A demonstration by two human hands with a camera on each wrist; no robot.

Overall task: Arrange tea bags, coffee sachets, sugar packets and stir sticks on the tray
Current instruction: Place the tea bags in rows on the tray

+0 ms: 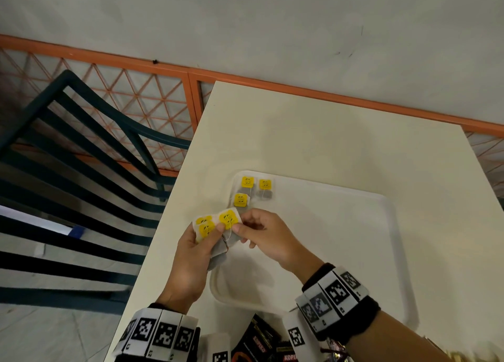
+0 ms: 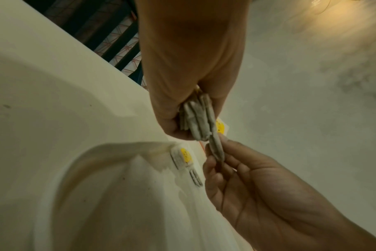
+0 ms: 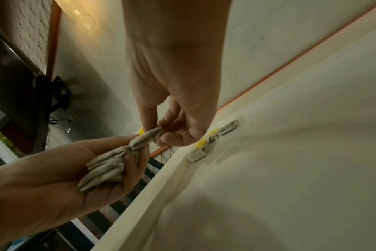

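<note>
A white tray [image 1: 354,198] lies on the cream table [image 1: 300,132]. Three tea bags with yellow tags [image 1: 247,183] lie in the tray's far left corner, also seen in the right wrist view as tea bags [image 3: 196,155]. Over the tray's left edge my left hand [image 1: 191,255] holds a bundle of tea bags [image 1: 207,225] between thumb and fingers; the bundle [image 2: 195,117] shows edge-on in the left wrist view. My right hand [image 1: 261,233] pinches one tea bag [image 1: 228,219] at the bundle's right side, the same tea bag [image 2: 217,149] [image 3: 146,137] sticking out toward it.
Dark coffee sachets [image 1: 256,342] lie at the table's near edge between my wrists. A dark green slatted chair [image 1: 81,149] stands left of the table. An orange lattice railing [image 1: 152,99] and a pale wall run behind.
</note>
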